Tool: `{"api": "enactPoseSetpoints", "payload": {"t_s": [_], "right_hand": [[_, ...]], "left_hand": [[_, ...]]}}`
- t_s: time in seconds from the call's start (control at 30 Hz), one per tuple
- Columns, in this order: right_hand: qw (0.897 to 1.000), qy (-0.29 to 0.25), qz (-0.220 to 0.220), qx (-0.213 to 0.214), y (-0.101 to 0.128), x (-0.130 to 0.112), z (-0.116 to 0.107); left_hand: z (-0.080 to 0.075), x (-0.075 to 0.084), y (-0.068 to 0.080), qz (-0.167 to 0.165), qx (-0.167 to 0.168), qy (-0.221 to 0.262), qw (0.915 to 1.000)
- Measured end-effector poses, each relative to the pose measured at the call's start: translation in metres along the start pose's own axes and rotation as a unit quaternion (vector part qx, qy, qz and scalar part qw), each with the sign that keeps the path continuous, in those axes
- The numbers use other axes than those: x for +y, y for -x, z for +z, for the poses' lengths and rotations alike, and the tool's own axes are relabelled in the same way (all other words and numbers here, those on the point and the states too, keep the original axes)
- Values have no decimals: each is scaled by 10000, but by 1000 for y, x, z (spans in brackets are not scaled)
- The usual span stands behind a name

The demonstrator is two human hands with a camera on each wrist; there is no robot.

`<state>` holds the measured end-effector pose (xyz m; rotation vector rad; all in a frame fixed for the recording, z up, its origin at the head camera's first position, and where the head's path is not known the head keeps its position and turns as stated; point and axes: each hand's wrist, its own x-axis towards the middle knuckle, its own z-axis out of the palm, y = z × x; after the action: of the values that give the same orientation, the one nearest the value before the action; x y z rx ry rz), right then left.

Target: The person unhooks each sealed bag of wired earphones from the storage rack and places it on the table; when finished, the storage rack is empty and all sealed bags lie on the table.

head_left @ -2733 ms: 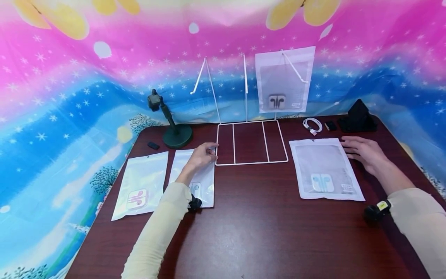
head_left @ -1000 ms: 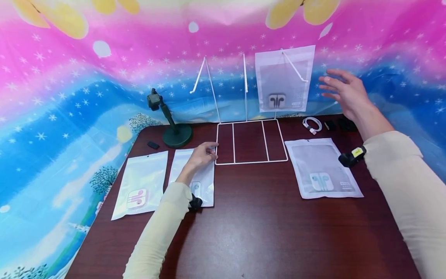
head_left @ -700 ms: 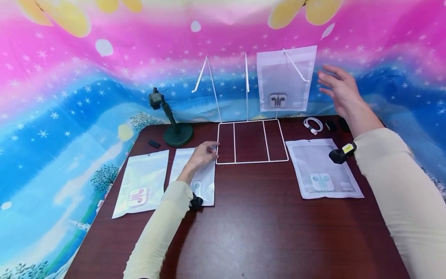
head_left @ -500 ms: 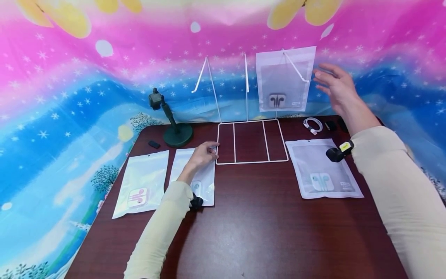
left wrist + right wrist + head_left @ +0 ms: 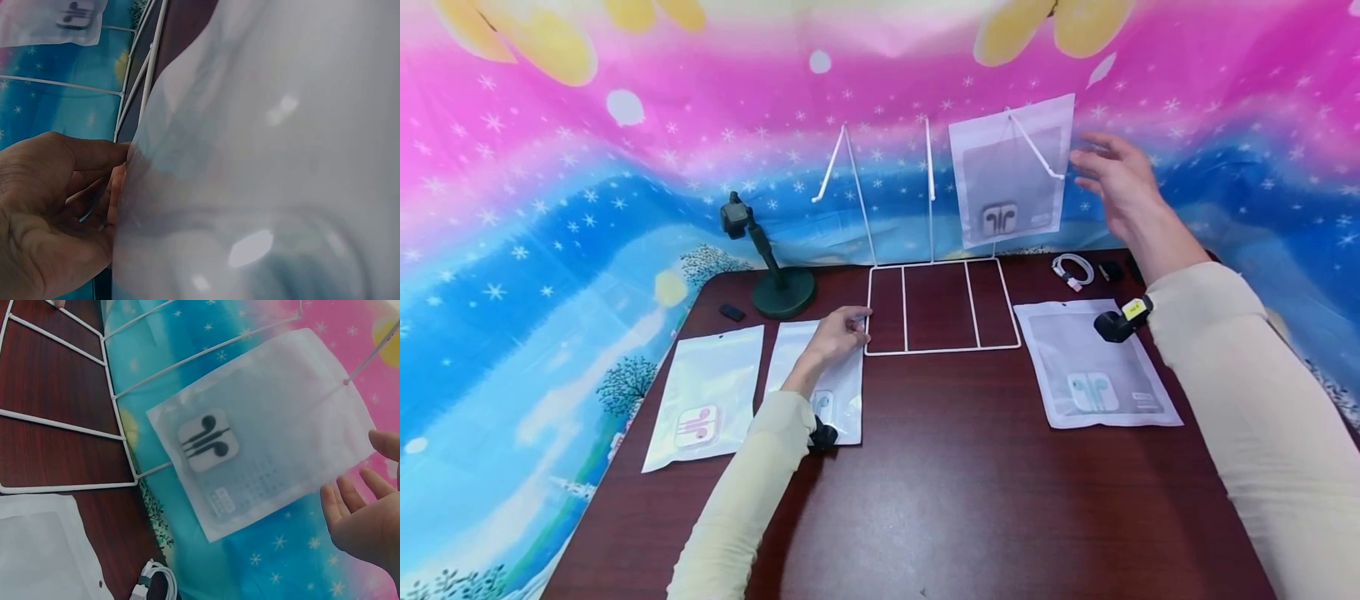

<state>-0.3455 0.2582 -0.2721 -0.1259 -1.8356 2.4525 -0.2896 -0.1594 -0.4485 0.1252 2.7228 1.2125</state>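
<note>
In the head view, my left hand (image 5: 835, 337) holds the left wire of the white wire display rack (image 5: 940, 352), fingers curled at its base. Beneath that forearm lies a white pouch (image 5: 786, 342) with earphones, partly hidden. A pouch with black earphones (image 5: 1000, 175) hangs on the rack's right hook, slightly tilted. My right hand (image 5: 1120, 183) is raised at this pouch's right edge, fingers loosely spread. In the right wrist view, the thumb (image 5: 384, 444) meets the pouch's edge, and nothing is gripped.
A pouch with pink earphones (image 5: 715, 367) lies far left; one with mint earphones (image 5: 1090, 350) lies right. A dark green stand (image 5: 782, 292) is behind left. A coiled white cable (image 5: 1072, 271) and small black object (image 5: 1110, 271) lie back right. Left hook (image 5: 829, 162) and middle hook (image 5: 929, 162) hold nothing.
My right hand has risen from beside the mint-earphone pouch to the hanging pouch and moved left against it. The hanging pouch has swung and tilted slightly. My left hand has stayed put.
</note>
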Motion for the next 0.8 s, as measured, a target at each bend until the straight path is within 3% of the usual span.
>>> {"api": "enactPoseSetpoints", "payload": {"t_s": [0.3, 0.53, 0.8], "right_hand": [[9991, 402, 9, -131, -6, -13, 12], [9982, 562, -174, 104, -8, -15, 21], [9955, 877, -71, -345, -9, -18, 19]], "left_hand": [[1, -1, 0, -63, -4, -21, 10000], [1, -2, 0, -53, -3, 11, 10000], [0, -3, 0, -43, 7, -52, 10000]]}}
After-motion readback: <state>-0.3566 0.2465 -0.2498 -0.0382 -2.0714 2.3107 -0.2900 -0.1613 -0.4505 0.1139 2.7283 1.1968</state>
